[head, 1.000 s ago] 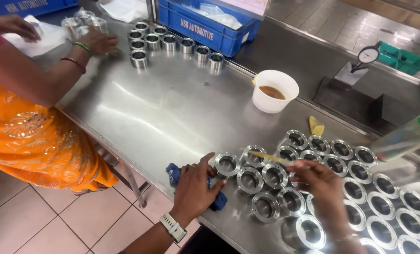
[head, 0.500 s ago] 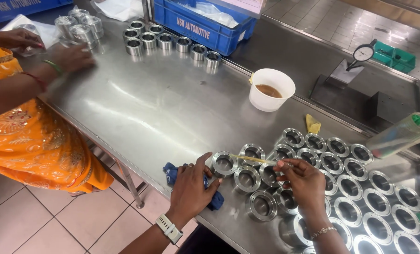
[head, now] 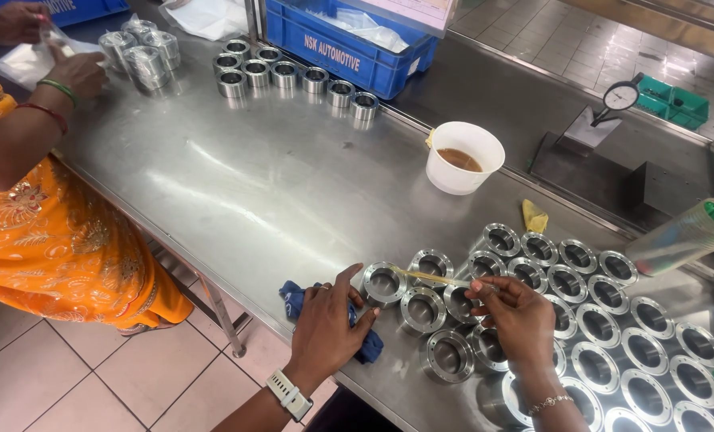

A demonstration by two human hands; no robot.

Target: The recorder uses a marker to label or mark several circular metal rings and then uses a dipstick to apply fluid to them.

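Steel counter (head: pixel 237 200) over pale floor tiles, scratched and shiny, crowded with metal rings. Nearest, left hand (head: pixel 329 324) palm down on a blue cloth (head: pixel 297 300) at the counter's front edge, fingers half curled, thumb and fingertips touching the side of one metal ring (head: pixel 384 283) standing flat just beside the cloth. Right hand (head: pixel 517 316) pinched shut on a thin yellowish stick (head: pixel 433 277), tip reaching over that same ring's rim. Around and beyond the right hand, rows of more rings (head: pixel 613 320) packed close together. Farther back, a white cup (head: pixel 464 157) of brown liquid, then a short row of smaller rings (head: pixel 293 76) before a blue crate (head: pixel 349 44). At far left, another person in orange cloth (head: pixel 45 232), hands on wrapped rings (head: pixel 141 56).
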